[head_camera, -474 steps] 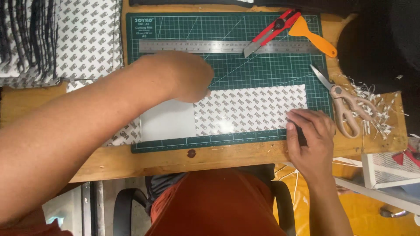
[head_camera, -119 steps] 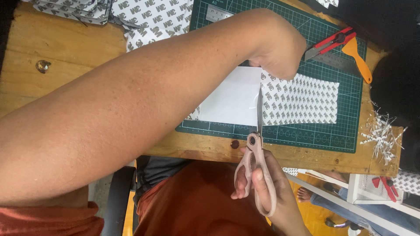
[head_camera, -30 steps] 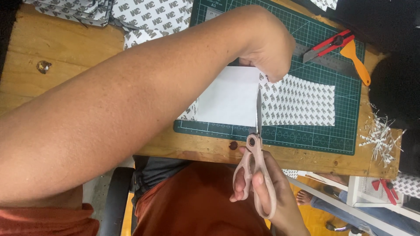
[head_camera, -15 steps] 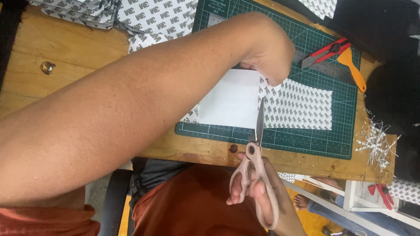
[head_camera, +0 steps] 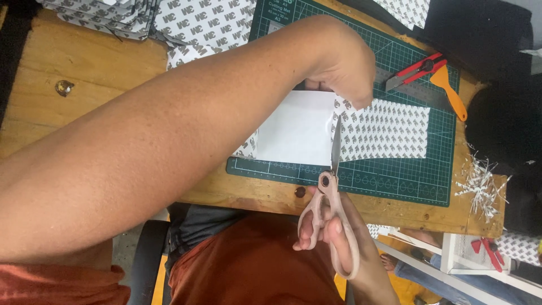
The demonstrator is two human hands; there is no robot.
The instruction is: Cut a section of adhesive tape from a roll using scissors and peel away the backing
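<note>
My right hand [head_camera: 333, 240] grips pink-handled scissors [head_camera: 334, 197], the blades pointing away from me into a sheet on the green cutting mat [head_camera: 395, 181]. The sheet [head_camera: 299, 130] shows a plain white part on the left and a grey-patterned part [head_camera: 387, 133] on the right; the blades sit at the line between them. My left hand [head_camera: 341, 62] reaches across from the left and pinches the far edge of the sheet just above the blade tips. My left forearm hides much of the mat's left side.
A red utility knife [head_camera: 415, 69], an orange scraper [head_camera: 449, 93] and a metal ruler [head_camera: 418, 93] lie at the mat's far right. Stacks of patterned sheets [head_camera: 169, 22] sit at the far left. White paper shavings [head_camera: 480, 181] litter the table's right edge. A white rack [head_camera: 491, 265] stands below right.
The scissors have advanced slightly farther into the sheet along the line between white and patterned parts. My left hand keeps its hold on the far edge.
</note>
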